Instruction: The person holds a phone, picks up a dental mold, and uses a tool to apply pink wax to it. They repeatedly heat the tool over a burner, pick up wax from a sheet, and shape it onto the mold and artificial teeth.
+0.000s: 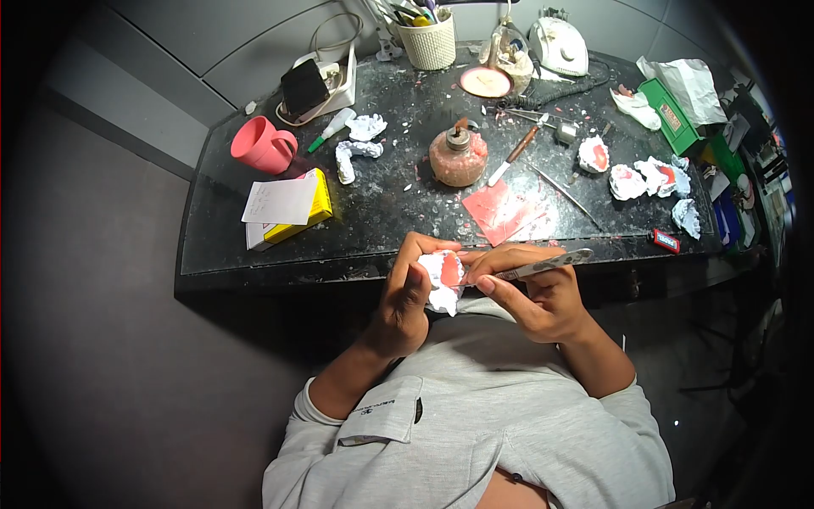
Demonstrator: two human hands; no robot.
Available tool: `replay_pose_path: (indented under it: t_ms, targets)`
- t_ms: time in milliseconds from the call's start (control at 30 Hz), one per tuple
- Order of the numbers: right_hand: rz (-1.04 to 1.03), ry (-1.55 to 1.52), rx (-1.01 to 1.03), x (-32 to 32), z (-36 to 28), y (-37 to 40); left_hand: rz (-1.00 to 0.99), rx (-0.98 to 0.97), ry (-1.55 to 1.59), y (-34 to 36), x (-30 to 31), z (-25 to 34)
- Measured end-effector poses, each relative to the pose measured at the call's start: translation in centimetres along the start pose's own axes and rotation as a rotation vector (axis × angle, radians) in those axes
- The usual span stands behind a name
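Note:
In my left hand (405,301) I hold a white plaster dental cast (443,301) with red wax on its inner side, just off the front edge of the bench. My right hand (538,297) grips a metal wax carving tool (551,263), its handle slanting up to the right. The tool's thin tip reaches the red wax on the cast; whether it touches cannot be made out. A red wax sheet (493,210) lies on the bench beyond my hands. Several more plaster casts with red wax, one of them (627,182), sit at the right.
A spirit burner (458,157) stands mid-bench, a brown-handled knife (519,153) and a thin metal tool (566,197) to its right. At the left are a pink mug (263,144) and a yellow box (292,216) under a paper note. A green box (670,117) lies back right.

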State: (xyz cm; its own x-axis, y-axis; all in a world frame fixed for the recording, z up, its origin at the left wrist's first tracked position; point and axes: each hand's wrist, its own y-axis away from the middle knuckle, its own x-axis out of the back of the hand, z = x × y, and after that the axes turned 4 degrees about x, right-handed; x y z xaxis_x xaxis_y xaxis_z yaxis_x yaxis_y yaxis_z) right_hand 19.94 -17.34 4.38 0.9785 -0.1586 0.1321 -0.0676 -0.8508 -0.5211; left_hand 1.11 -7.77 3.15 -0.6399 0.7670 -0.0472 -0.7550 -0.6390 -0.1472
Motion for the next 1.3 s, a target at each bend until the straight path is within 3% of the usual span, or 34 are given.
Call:
replay_pose_path:
  t_ms: [833,1300]
  targets:
    - [-0.042,-0.134,-0.093,0.36,0.57,0.39,-0.047,0.028,-0.047,0.06,0.42,0.12]
    - [-0.025,-0.334,-0.297,-0.07,0.05,0.61,0.012,-0.024,-0.081,0.21,-0.01,-0.41]
